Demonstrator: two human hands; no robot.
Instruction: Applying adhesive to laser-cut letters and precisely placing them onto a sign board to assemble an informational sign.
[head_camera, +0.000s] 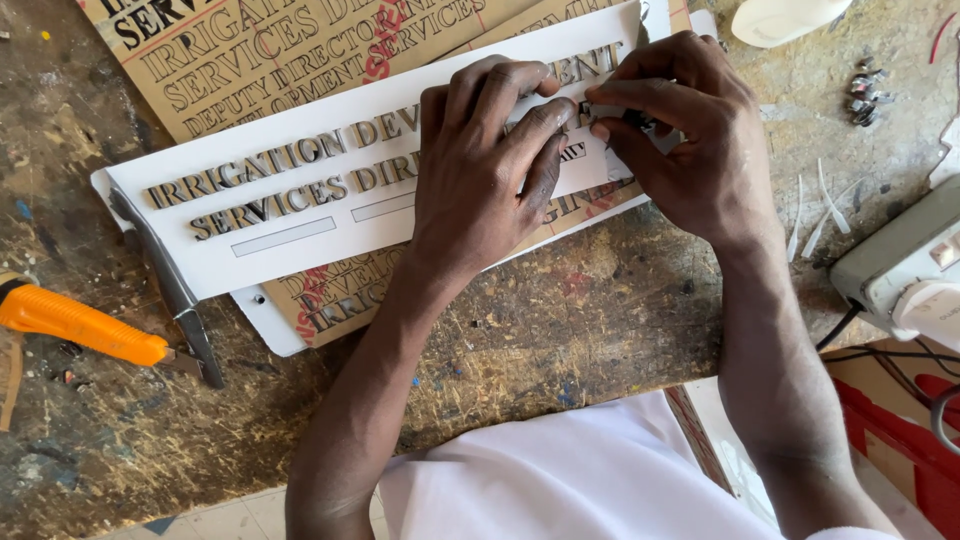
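Note:
A long white sign plate (300, 215) with raised dark letters lies across a worn wooden bench (560, 320). My left hand (485, 170) rests palm down on the middle of the plate, fingers spread and pressing on it. My right hand (680, 135) is just to the right, thumb and fingertips pinched on a small dark letter piece (632, 116) at the plate's right part. The lettering under both hands is hidden.
A brown cut-out template sheet (250, 60) lies behind and partly under the plate. A grey blade tool (165, 285) and an orange-handled cutter (75, 325) lie at the left. A grey socket box (900, 265) with cables sits right; small metal bits (868, 92) lie far right.

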